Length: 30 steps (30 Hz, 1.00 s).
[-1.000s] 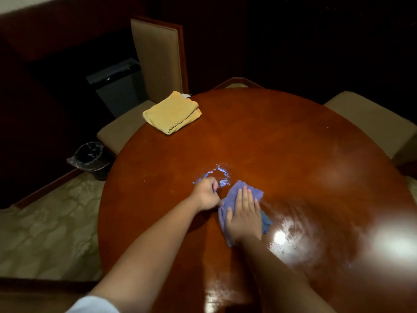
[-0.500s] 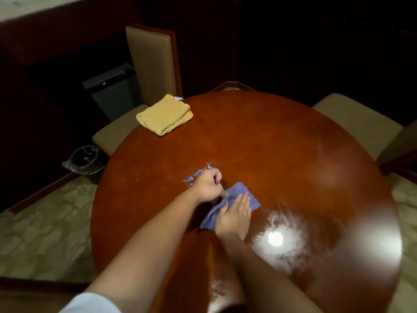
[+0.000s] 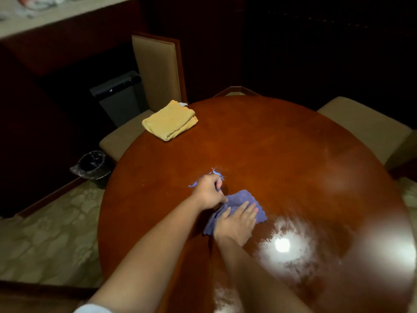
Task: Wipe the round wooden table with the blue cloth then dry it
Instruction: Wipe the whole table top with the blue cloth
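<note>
Blue cloth [image 3: 237, 207]: soft, limp, light, under right hand [image 3: 237, 222] fingers, laid flat together | left hand [image 3: 208, 192] fingers curled, pinching its near corner | table [image 3: 282, 154]: glossy, likely slick; best held by pressing flat.

You stand in dim dining room, likely hotel or restaurant private room: round polished reddish wooden table [image 3: 270, 154], beige upholstered chairs with dark wood frames [image 3: 158, 71] around it, pale patterned carpet [image 3: 45, 233], small lined black waste bin [image 3: 92, 164], dark wood wall panelling [image 3: 56, 48], grey cabinet-like unit [image 3: 119, 98] behind chair.
</note>
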Motion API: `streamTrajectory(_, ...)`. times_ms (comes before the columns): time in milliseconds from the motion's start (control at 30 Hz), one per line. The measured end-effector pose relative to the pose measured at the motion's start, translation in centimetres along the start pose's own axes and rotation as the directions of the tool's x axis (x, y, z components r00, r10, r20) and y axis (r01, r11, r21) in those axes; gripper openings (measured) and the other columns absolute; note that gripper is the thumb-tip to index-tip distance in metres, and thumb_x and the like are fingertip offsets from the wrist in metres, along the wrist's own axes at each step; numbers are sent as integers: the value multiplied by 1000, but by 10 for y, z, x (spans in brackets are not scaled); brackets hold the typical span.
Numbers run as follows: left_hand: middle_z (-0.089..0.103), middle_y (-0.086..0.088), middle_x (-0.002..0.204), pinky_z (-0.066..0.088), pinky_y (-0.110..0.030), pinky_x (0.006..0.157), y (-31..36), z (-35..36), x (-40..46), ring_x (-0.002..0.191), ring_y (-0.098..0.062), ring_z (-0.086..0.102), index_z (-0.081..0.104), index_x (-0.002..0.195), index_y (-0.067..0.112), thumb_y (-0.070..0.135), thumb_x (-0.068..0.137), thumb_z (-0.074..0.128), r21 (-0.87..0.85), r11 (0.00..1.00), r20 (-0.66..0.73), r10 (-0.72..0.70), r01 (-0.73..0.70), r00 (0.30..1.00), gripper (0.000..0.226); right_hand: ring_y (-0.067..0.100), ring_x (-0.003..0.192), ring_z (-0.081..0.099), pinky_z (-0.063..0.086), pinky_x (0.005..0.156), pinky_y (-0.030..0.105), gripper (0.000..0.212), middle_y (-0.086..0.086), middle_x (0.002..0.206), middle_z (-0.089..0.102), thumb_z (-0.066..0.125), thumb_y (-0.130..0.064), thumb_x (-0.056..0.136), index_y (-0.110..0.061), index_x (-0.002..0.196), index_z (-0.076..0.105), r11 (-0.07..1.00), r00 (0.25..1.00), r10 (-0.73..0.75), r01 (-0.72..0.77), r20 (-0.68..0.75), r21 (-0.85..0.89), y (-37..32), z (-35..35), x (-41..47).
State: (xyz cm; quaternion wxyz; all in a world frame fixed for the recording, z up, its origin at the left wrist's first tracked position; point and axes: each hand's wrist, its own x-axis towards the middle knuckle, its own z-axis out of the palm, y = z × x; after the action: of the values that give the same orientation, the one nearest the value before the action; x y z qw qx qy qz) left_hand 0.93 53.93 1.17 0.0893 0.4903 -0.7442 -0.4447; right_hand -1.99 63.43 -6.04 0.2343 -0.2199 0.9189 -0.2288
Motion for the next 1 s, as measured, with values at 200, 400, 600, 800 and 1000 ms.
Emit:
streamTrajectory(200, 57, -2, 58, 50, -33, 63, -21, -15, 27, 62, -16, 56, 35, 62, 19, -13, 62, 75, -34, 999, 4, 2, -2, 1000, 52, 45, 132, 39, 16, 109, 45, 64, 32, 142, 40, 35, -30, 86, 8, 137, 42, 985, 995, 75, -64, -65, 159, -43, 21, 11)
streamTrajectory(400, 57, -3, 55, 47, -30, 66, -32, -34, 60, 58, -15, 52, 33, 63, 18, -15, 64, 73, -164, 986, -83, -26, 12, 996, 52, 35, 146, 14, 0, 115, 40, 72, 22, 156, 17, 17, -41, 88, -3, 150, 21, 999, 995, -7, 12, -98, 44, -66, 41, 44)
streamTrajectory(600, 57, -8, 59, 47, -31, 63, -41, -54, 85, 57, -18, 52, 31, 64, 16, -19, 67, 70, -363, 930, -163, -130, 63, 978, 52, 20, 148, -9, -7, 117, 35, 77, 8, 161, -6, 6, -43, 82, -16, 154, -1, 941, 967, -242, 254, 79, -222, -92, 43, 86)
streamTrajectory(800, 50, -16, 70, 50, -22, 44, -59, -92, 74, 49, -16, 52, 31, 65, 16, -23, 72, 65, -482, 854, -8, -229, 197, 973, 51, 12, 148, -2, -4, 117, 28, 64, -2, 161, 2, 14, -46, 94, -25, 154, 12, 622, 640, -630, 755, 439, -208, -102, 31, 101)
streamTrajectory(1000, 49, -10, 53, 52, -26, 44, -66, -96, 34, 38, -9, 56, 31, 64, 16, -26, 69, 65, -318, 904, 144, -253, 287, 957, 54, 16, 148, -4, -6, 117, 30, 101, -1, 161, 1, -5, -53, 60, -23, 154, 14, 299, 330, -703, 941, 630, -160, -87, 23, 89)
